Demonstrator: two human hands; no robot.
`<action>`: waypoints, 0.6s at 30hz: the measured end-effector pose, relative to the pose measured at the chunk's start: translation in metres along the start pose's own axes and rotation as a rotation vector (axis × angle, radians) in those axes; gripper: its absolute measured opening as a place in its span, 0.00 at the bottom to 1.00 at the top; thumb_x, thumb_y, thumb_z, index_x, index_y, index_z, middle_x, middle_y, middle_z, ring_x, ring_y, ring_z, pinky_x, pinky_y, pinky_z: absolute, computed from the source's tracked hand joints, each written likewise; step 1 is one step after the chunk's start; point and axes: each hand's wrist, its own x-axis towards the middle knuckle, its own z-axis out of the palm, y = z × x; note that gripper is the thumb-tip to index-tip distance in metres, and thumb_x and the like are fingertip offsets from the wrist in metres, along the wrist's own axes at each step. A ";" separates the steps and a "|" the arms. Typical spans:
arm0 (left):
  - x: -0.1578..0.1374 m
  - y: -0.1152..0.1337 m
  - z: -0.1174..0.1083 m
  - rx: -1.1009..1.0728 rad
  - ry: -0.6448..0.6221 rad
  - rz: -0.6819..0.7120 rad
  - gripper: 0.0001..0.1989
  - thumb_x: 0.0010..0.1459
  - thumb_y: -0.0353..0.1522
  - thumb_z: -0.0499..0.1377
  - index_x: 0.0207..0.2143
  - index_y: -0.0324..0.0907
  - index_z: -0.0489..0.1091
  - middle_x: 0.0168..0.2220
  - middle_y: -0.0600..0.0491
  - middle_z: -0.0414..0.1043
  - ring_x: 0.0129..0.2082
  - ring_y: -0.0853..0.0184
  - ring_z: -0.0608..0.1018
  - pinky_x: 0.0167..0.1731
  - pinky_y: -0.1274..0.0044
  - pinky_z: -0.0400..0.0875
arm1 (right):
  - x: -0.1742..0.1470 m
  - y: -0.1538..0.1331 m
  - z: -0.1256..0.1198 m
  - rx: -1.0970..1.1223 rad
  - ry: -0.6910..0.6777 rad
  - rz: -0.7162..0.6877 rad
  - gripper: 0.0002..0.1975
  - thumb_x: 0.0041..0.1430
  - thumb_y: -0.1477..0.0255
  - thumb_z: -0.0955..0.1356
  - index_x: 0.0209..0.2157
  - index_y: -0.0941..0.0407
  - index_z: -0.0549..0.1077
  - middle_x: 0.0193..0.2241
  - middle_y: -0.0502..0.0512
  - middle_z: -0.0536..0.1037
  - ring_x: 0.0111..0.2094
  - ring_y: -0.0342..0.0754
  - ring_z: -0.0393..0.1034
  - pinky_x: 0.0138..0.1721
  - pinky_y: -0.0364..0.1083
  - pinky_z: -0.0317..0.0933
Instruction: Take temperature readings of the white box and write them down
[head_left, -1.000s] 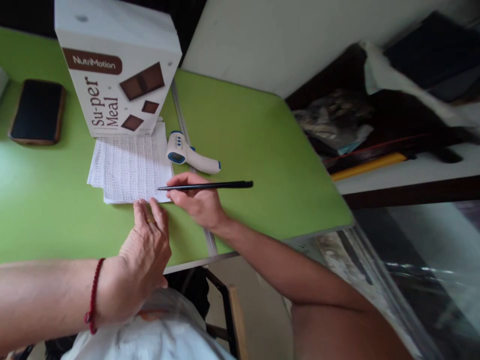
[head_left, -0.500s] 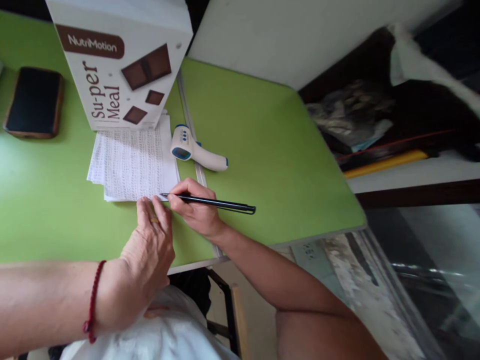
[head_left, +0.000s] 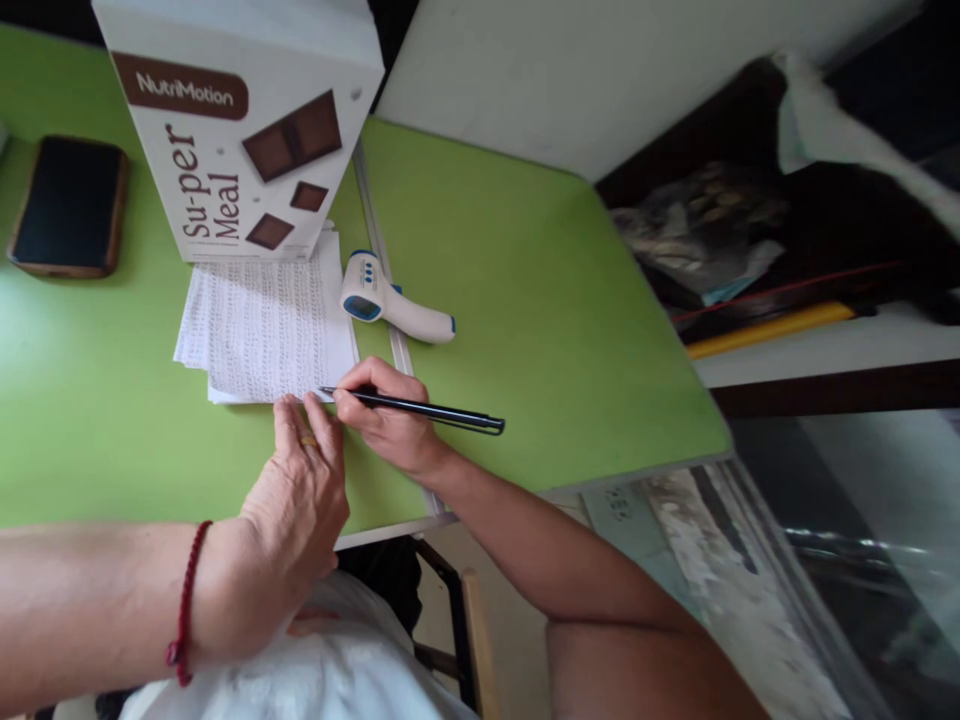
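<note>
My right hand (head_left: pixel 390 412) grips a black pen (head_left: pixel 431 408), its tip at the lower right corner of the top sheet of paper (head_left: pixel 266 335). Rows of small handwriting cover that sheet, which lies on a few others fanned slightly to the left. With fingers stretched out, my left hand (head_left: pixel 304 480) rests its fingertips on the paper's near edge, just left of the pen tip. It wears a ring and a red cord bracelet (head_left: pixel 192 600) at the wrist. The far end of the sheets is hidden by a white box (head_left: pixel 214 150) printed with chocolate pieces.
A white and blue infrared thermometer (head_left: pixel 397 300) lies right of the papers, across the seam of the green table (head_left: pixel 540 300). At the far left is a dark phone (head_left: pixel 69 205). Beyond the table's right edge, a shelf holds a plastic bag (head_left: pixel 705 225) and a yellow bar (head_left: pixel 772 328).
The pen's back end has swung slightly left and down, and its tip has shifted a touch left. My left hand, the papers and the box stay in place.
</note>
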 end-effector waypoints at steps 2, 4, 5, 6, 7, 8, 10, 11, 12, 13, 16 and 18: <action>0.001 -0.001 -0.001 0.015 -0.027 0.003 0.52 0.42 0.52 0.68 0.60 0.23 0.65 0.63 0.22 0.57 0.63 0.31 0.61 0.61 0.48 0.56 | 0.000 0.000 0.000 0.011 0.000 -0.006 0.08 0.58 0.69 0.67 0.25 0.53 0.66 0.20 0.44 0.69 0.22 0.40 0.62 0.25 0.41 0.59; 0.002 -0.002 -0.001 0.023 -0.048 0.011 0.50 0.45 0.51 0.67 0.60 0.22 0.65 0.63 0.22 0.57 0.63 0.31 0.61 0.60 0.48 0.57 | 0.000 -0.001 0.000 0.019 0.002 -0.015 0.08 0.57 0.70 0.68 0.25 0.53 0.66 0.20 0.44 0.69 0.22 0.40 0.62 0.25 0.41 0.58; 0.002 -0.002 -0.002 0.026 -0.049 0.016 0.50 0.46 0.51 0.67 0.61 0.21 0.64 0.63 0.21 0.56 0.63 0.31 0.61 0.60 0.48 0.58 | 0.001 -0.001 -0.001 0.020 0.003 -0.016 0.08 0.57 0.70 0.67 0.25 0.53 0.66 0.20 0.44 0.69 0.22 0.40 0.62 0.25 0.41 0.58; 0.002 -0.003 -0.002 0.027 -0.043 0.021 0.50 0.46 0.51 0.66 0.61 0.21 0.64 0.63 0.21 0.56 0.63 0.31 0.61 0.60 0.48 0.57 | 0.001 -0.001 -0.001 0.019 0.001 -0.013 0.08 0.57 0.70 0.67 0.25 0.53 0.66 0.20 0.44 0.68 0.22 0.40 0.62 0.25 0.41 0.58; 0.002 -0.003 -0.002 0.028 -0.037 0.022 0.50 0.46 0.51 0.66 0.61 0.21 0.63 0.63 0.21 0.56 0.63 0.31 0.61 0.60 0.48 0.57 | 0.001 -0.001 -0.001 0.017 -0.002 -0.007 0.09 0.57 0.70 0.67 0.25 0.53 0.66 0.20 0.44 0.68 0.21 0.40 0.62 0.24 0.41 0.58; 0.002 -0.003 -0.002 0.027 -0.032 0.020 0.50 0.46 0.51 0.66 0.61 0.21 0.64 0.63 0.21 0.56 0.63 0.31 0.61 0.60 0.48 0.57 | 0.001 -0.001 -0.001 0.015 -0.007 0.000 0.09 0.57 0.69 0.67 0.25 0.53 0.66 0.19 0.44 0.69 0.21 0.40 0.62 0.24 0.41 0.58; 0.003 -0.003 -0.003 0.020 -0.038 0.016 0.49 0.46 0.50 0.67 0.60 0.22 0.65 0.63 0.22 0.57 0.62 0.31 0.63 0.60 0.48 0.57 | 0.000 0.000 -0.001 0.008 -0.007 0.010 0.09 0.57 0.69 0.67 0.25 0.53 0.66 0.20 0.44 0.69 0.21 0.40 0.62 0.24 0.41 0.58; 0.003 -0.003 -0.004 0.012 -0.047 0.015 0.48 0.46 0.50 0.67 0.60 0.23 0.66 0.63 0.22 0.57 0.62 0.32 0.64 0.60 0.48 0.58 | 0.000 0.001 0.000 0.003 0.001 0.012 0.08 0.58 0.69 0.67 0.25 0.53 0.66 0.20 0.44 0.69 0.22 0.40 0.62 0.25 0.41 0.59; 0.003 -0.003 -0.004 0.001 -0.053 0.015 0.48 0.46 0.49 0.67 0.60 0.23 0.66 0.63 0.22 0.58 0.61 0.31 0.65 0.59 0.48 0.58 | 0.000 0.001 0.000 -0.004 0.014 0.013 0.08 0.58 0.69 0.67 0.25 0.53 0.67 0.20 0.44 0.70 0.22 0.40 0.62 0.25 0.41 0.59; 0.003 -0.003 -0.004 -0.009 -0.055 0.017 0.47 0.45 0.49 0.68 0.59 0.22 0.67 0.63 0.21 0.58 0.60 0.31 0.66 0.59 0.48 0.59 | 0.000 0.002 0.000 -0.011 0.028 0.013 0.08 0.58 0.69 0.67 0.25 0.53 0.66 0.20 0.44 0.70 0.22 0.41 0.62 0.25 0.41 0.59; 0.003 -0.002 -0.003 -0.025 -0.023 0.013 0.48 0.44 0.48 0.69 0.58 0.20 0.67 0.62 0.19 0.57 0.58 0.30 0.67 0.59 0.48 0.58 | 0.000 0.003 0.001 -0.031 0.047 0.013 0.09 0.58 0.69 0.67 0.25 0.53 0.66 0.20 0.45 0.70 0.22 0.41 0.62 0.25 0.41 0.60; 0.002 -0.002 -0.002 -0.014 -0.006 0.008 0.49 0.44 0.48 0.69 0.58 0.19 0.66 0.62 0.19 0.57 0.58 0.30 0.67 0.59 0.48 0.58 | 0.000 0.003 0.002 -0.035 0.043 0.011 0.09 0.57 0.69 0.67 0.25 0.53 0.66 0.20 0.45 0.70 0.22 0.40 0.62 0.25 0.41 0.60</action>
